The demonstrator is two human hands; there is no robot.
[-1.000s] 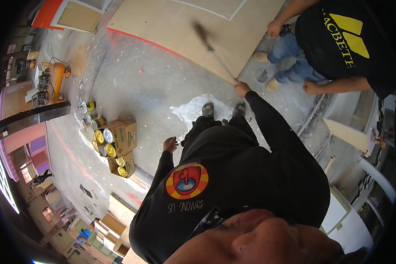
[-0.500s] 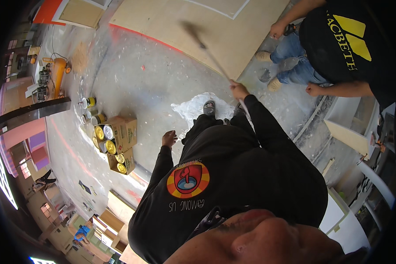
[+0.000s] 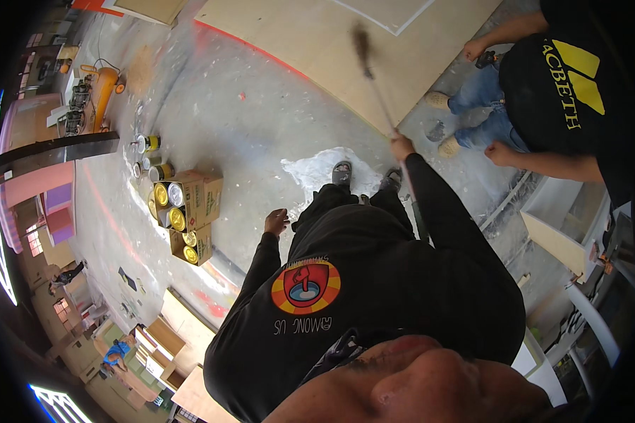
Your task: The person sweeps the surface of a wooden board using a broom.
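As the long-handled brush (image 3: 379, 99) sweeps over a pale panel (image 3: 296, 42), its blurred dark head (image 3: 362, 48) sits farther right than half a second ago, nearer the corner of a white outline (image 3: 396, 34). One brush, two cartons of cans (image 3: 206, 201) and one co-worker (image 3: 536, 92) close by fill the scene. The head lies well ahead of the right hand (image 3: 401, 146), whose fingers wrap tightly round the handle; whether bristles meet panel cannot be told. The left hand (image 3: 276, 222) hangs empty, fingers loosely curled.
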